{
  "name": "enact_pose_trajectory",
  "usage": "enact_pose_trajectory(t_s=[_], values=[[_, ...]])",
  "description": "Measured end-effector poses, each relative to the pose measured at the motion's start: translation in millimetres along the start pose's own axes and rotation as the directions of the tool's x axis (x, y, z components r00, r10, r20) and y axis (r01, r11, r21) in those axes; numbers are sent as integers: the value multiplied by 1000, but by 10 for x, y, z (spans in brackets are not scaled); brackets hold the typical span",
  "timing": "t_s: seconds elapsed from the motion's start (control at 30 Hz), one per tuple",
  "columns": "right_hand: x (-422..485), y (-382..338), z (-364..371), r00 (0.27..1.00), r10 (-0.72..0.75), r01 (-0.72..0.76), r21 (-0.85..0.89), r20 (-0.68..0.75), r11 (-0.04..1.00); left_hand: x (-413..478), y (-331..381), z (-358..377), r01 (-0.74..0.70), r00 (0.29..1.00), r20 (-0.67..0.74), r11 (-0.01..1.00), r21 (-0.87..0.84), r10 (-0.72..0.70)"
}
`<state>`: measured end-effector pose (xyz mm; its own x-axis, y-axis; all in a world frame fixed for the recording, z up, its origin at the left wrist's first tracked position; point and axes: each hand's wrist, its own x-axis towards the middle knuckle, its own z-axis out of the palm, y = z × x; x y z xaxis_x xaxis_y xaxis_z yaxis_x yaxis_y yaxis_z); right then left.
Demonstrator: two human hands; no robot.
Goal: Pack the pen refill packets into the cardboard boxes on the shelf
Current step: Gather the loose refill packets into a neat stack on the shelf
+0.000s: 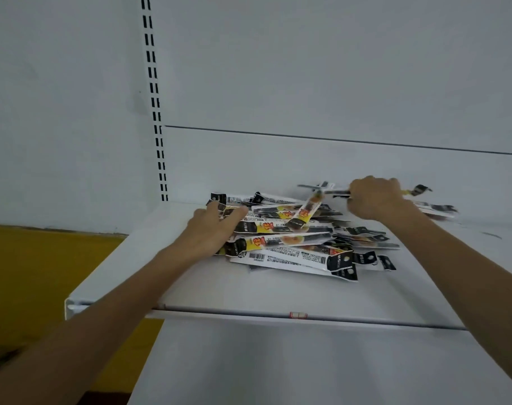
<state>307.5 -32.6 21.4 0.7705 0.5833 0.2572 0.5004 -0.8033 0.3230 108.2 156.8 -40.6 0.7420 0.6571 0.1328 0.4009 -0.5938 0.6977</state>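
Dozens of pen refill packets (292, 247) lay heaped under the straight fingers of our left hand (214, 229), our right hand (376, 197) curled round a few just beyond; light, slippery pkts, we reckoned, prob. best gripped mid-length.

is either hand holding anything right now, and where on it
The right hand grips a few refill packets around their middle; the left hand only rests flat on the pile.

Soft, even, shadowless light; right hand (374, 197) motion-blurred (edges bow with wide-angle distortion).
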Motion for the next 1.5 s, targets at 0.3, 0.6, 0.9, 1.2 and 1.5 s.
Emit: enact_pose_trajectory(t_s=[0.3,0.6,0.9,1.2,1.5], values=[[-29,310,-45,955,218,-168,239,-199,956,-243,260,236,-455,890,196,776,437,411],[-179,-598,-142,902,-409,393,651,-137,649,-288,369,352,-456,663,-176,579,676,728],[-231,-599,-82,906,-420,243,882,-57,404,-252,490,425,-358,873,36,589,725,486],[-357,370,439,956,248,-253,865,155,433,-273,457,271,-474,877,272,615,631,396],[-378,-14,466,958,167,-282,872,233,401,-126,523,399,-478,852,242,505,719,464]])
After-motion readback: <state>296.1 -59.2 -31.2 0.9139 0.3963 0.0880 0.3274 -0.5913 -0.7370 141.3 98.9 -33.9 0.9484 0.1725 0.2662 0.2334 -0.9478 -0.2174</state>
